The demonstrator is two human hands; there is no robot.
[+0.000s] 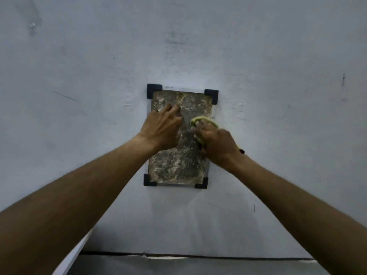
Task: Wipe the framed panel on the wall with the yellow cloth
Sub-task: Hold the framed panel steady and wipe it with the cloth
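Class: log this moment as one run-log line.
left hand braces framed panel | right hand presses yellow cloth on panel | wiping

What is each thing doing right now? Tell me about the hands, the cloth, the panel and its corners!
Left hand: bare, fingers bent, pressed on the panel's upper left.
Right hand: closed around the cloth, at the panel's right side.
Yellow cloth: bunched up, pushed against the panel.
Framed panel: on the wall, slightly tilted, surface blotchy and dirty-looking.
Black corner pieces: all four in place.
Wall: pale, scuffed with small marks.
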